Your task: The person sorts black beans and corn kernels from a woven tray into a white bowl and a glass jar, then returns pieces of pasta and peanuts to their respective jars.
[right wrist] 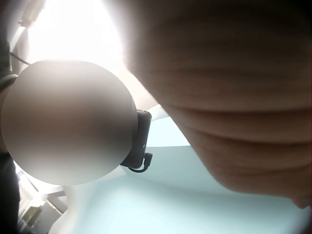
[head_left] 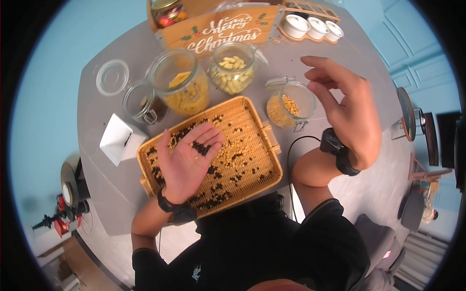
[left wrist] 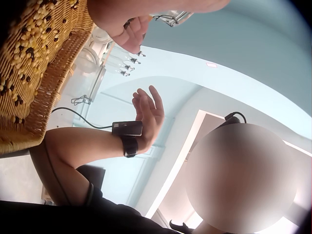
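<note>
My left hand (head_left: pixel 182 169) is held palm up over a wicker basket (head_left: pixel 258 121), its fingers extended. A small heap of black beans (head_left: pixel 200 148) lies on the palm and finger bases, with a pale kernel beside it. Scattered black beans (head_left: pixel 221 199) and yellow kernels (head_left: pixel 238 150) cover the basket's bottom. My right hand (head_left: pixel 354 106) is raised at the right, near a glass jar of yellow kernels (head_left: pixel 279 111). Its thumb and fingers are apart, loosely bent, with nothing visible between them; the left wrist view also shows this hand (left wrist: pixel 150 119) in the air.
Behind the basket stand a jar of yellow pasta (head_left: pixel 187 94), a jar of pale nuts (head_left: pixel 233 77) and a small dark-filled jar (head_left: pixel 143 104). A white square dish (head_left: pixel 116 140) is at the left. Farther back are a Christmas crate (head_left: pixel 218 31) and white lidded pots (head_left: pixel 296 25).
</note>
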### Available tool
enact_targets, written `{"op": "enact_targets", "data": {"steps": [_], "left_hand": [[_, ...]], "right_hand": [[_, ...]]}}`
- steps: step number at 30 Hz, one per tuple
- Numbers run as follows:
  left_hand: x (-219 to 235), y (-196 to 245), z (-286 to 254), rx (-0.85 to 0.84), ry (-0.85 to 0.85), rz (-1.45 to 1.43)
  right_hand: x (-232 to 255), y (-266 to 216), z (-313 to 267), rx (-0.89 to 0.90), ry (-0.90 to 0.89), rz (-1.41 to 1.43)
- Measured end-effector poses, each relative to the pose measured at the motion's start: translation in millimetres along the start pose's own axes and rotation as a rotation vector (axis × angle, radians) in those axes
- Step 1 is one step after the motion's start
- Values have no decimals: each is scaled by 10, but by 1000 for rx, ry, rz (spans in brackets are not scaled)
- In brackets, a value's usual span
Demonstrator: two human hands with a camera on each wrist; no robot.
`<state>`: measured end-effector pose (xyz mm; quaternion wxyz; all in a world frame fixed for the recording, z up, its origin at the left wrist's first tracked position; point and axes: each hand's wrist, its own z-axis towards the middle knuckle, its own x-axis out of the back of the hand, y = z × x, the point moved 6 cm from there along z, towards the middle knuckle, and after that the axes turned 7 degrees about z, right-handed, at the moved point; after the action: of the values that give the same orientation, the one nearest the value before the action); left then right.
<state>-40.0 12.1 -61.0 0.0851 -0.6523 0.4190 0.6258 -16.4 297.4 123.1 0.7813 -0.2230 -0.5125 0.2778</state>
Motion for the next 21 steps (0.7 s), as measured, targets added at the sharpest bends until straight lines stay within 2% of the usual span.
{"op": "enact_targets", "data": {"steps": [5, 6, 13, 16, 18, 21], "left_hand": [[-113, 6, 21, 12, -14, -82], [-169, 10, 22, 13, -11, -89], [-207, 13, -1, -4, -50, -96], [-216, -4, -10, -6, -100, -68], [-257, -3, -36, -17, -195, -60], [-156, -58, -16, 0, -160, 3]], "right_hand": [[-147, -240, 3, 24, -71, 2], [-214, -282, 5, 95, -81, -14], [-983, -784, -99, 246, -427, -90], [-1400, -861, -181, 386, -604, -20], [-1533, -867, -185, 390, -631, -9], [-1612, -893, -149, 368, -672, -16]]}}
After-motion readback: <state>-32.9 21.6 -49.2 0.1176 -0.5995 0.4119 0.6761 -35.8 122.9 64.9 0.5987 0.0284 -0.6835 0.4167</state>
